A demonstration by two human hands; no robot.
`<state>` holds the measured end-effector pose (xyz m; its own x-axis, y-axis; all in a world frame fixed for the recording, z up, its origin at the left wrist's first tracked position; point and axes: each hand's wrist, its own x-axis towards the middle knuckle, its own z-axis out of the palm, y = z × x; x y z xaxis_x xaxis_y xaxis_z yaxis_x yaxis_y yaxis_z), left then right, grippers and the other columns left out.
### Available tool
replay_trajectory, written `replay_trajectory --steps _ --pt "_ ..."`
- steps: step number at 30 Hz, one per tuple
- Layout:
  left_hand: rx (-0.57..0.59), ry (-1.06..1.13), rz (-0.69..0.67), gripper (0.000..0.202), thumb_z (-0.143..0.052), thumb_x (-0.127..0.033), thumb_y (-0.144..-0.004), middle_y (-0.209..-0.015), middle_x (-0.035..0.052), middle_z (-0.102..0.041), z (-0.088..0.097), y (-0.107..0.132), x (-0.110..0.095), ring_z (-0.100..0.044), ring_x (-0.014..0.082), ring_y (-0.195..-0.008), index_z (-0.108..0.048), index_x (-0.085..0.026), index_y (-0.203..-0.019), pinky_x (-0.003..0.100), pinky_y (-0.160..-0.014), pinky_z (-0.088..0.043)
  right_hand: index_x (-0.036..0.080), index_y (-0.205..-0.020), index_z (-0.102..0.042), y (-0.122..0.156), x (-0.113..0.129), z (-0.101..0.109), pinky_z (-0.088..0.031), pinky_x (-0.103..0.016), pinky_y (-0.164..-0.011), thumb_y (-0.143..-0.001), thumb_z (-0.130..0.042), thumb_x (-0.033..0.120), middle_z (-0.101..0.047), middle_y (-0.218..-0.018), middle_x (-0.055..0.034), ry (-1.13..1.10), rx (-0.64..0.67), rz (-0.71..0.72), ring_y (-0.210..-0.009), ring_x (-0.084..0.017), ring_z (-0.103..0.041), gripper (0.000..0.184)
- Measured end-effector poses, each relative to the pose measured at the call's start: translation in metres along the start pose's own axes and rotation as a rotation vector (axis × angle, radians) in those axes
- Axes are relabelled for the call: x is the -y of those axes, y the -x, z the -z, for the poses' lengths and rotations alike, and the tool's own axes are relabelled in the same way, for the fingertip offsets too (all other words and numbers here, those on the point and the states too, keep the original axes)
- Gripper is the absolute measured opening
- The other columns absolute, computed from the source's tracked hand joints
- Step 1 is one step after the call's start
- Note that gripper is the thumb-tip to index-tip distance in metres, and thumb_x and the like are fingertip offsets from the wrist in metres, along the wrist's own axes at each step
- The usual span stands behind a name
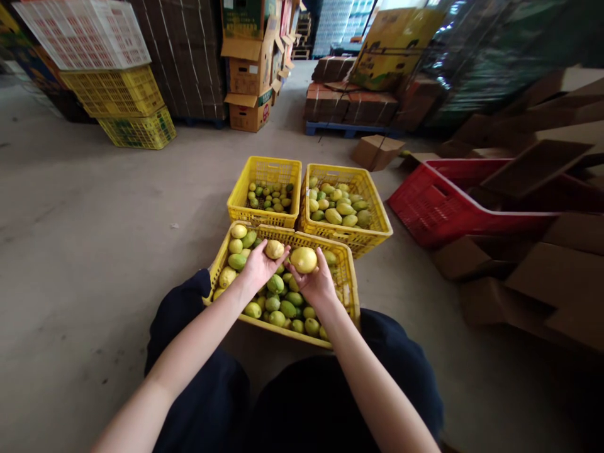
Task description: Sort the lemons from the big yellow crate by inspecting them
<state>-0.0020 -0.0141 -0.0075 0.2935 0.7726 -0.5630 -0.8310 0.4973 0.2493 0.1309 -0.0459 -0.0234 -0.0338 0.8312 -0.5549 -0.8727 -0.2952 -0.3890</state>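
Note:
My left hand (260,267) holds a small yellow lemon (274,250) in its fingers. Close beside it, my right hand (317,282) grips a larger yellow lemon (304,260). Both hands are above the near yellow crate (350,277), which stands between my knees. Inside that crate lie many green and yellow lemons (275,284), partly hidden by my hands and forearms. Behind it, the far left yellow crate (231,204) has a layer of small greenish lemons (267,204). The far right yellow crate (382,220) contains larger yellow-green lemons (333,216).
A red crate (425,214) with cardboard in it stands to the right, among loose cardboard boxes (500,308). Stacked white and yellow crates (113,91) are at the far left. Cartons (248,75) and a loaded blue pallet (330,129) stand farther back on the concrete floor (94,251).

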Motion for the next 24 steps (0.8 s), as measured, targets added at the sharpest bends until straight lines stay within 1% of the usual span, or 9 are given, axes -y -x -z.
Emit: replay_trajectory --steps 4,9,12,14,16,18,20,22,24 --pt "0.002 0.005 -0.008 0.025 -0.045 -0.018 -0.096 -0.103 0.0118 -0.069 0.000 -0.003 0.001 -0.071 0.0186 -0.084 -0.061 -0.014 -0.114 0.027 -0.069 -0.061 0.015 -0.092 -0.062 -0.001 -0.002 -0.001 -0.059 -0.025 -0.048 -0.094 -0.054 0.041 -0.074 -0.068 -0.0063 0.025 0.008 -0.024 -0.053 -0.019 -0.070 0.027" --pt "0.011 -0.086 -0.046 0.023 -0.051 -0.019 -0.091 -0.088 0.0076 -0.068 0.001 0.002 -0.001 -0.067 0.0166 -0.072 -0.066 -0.016 -0.108 0.027 -0.064 -0.058 0.020 -0.088 -0.063 0.002 -0.003 -0.003 -0.059 -0.028 -0.052 -0.089 -0.061 0.042 -0.074 -0.071 -0.0030 0.040 0.075 0.030 -0.058 -0.018 -0.070 0.023" --pt "0.115 -0.116 0.005 0.032 -0.046 -0.021 -0.089 -0.088 0.0070 -0.069 0.002 0.010 -0.005 -0.066 0.0159 -0.070 -0.068 -0.018 -0.111 0.024 -0.056 -0.054 0.020 -0.094 -0.066 0.007 -0.002 -0.005 -0.058 -0.029 -0.054 -0.089 -0.058 0.049 -0.074 -0.073 -0.0033 0.063 0.135 0.020 -0.064 -0.019 -0.071 0.030" --pt "0.202 -0.109 0.051 0.034 -0.044 -0.022 -0.088 -0.088 0.0059 -0.070 0.001 0.013 -0.010 -0.064 0.0137 -0.066 -0.068 -0.018 -0.112 0.020 -0.049 -0.050 0.020 -0.100 -0.067 0.010 -0.003 -0.005 -0.055 -0.027 -0.049 -0.089 -0.055 0.053 -0.073 -0.073 -0.0042 0.086 0.190 0.004 -0.062 -0.019 -0.070 0.038" --pt "0.246 -0.162 0.074 0.032 -0.044 -0.023 -0.089 -0.084 0.0055 -0.069 0.001 0.012 -0.016 -0.062 0.0119 -0.060 -0.069 -0.016 -0.108 0.018 -0.044 -0.047 0.019 -0.101 -0.067 0.010 -0.003 -0.005 -0.049 -0.024 -0.042 -0.088 -0.053 0.056 -0.072 -0.073 -0.0052 0.091 0.239 -0.005 -0.056 -0.018 -0.066 0.042" --pt "0.252 -0.334 0.055 0.027 -0.047 -0.025 -0.089 -0.080 0.0064 -0.069 0.002 0.007 -0.023 -0.062 0.0126 -0.057 -0.070 -0.015 -0.100 0.017 -0.041 -0.045 0.017 -0.097 -0.066 0.010 0.001 -0.005 -0.044 -0.022 -0.037 -0.088 -0.051 0.055 -0.071 -0.073 -0.0060 0.075 0.239 0.001 -0.051 -0.017 -0.063 0.042" --pt "0.251 -0.598 0.044 0.018 -0.054 -0.023 -0.087 -0.074 0.0066 -0.069 0.011 0.001 -0.026 -0.062 0.0132 -0.051 -0.070 -0.016 -0.089 0.017 -0.037 -0.042 0.017 -0.094 -0.065 0.008 0.011 -0.004 -0.043 -0.022 -0.037 -0.089 -0.049 0.053 -0.071 -0.072 -0.0065 0.055 0.200 0.043 -0.051 -0.017 -0.062 0.040" --pt "0.276 -0.859 0.106 0.008 -0.061 -0.022 -0.083 -0.059 0.0031 -0.063 0.027 -0.003 -0.021 -0.056 0.0130 -0.038 -0.067 -0.018 -0.078 0.018 -0.030 -0.038 0.018 -0.092 -0.064 0.009 0.026 -0.003 -0.042 -0.022 -0.037 -0.089 -0.047 0.051 -0.071 -0.073 -0.0063 0.029 0.175 0.112 -0.052 -0.017 -0.062 0.037" --pt "0.346 -0.988 0.224 0.013 -0.062 -0.031 -0.084 -0.045 -0.0032 -0.050 0.048 -0.004 -0.006 -0.046 0.0146 -0.026 -0.063 -0.024 -0.073 0.025 -0.025 -0.037 0.019 -0.092 -0.064 0.010 0.042 -0.001 -0.042 -0.021 -0.038 -0.089 -0.048 0.050 -0.071 -0.075 -0.0051 -0.006 0.189 0.189 -0.053 -0.016 -0.061 0.035"
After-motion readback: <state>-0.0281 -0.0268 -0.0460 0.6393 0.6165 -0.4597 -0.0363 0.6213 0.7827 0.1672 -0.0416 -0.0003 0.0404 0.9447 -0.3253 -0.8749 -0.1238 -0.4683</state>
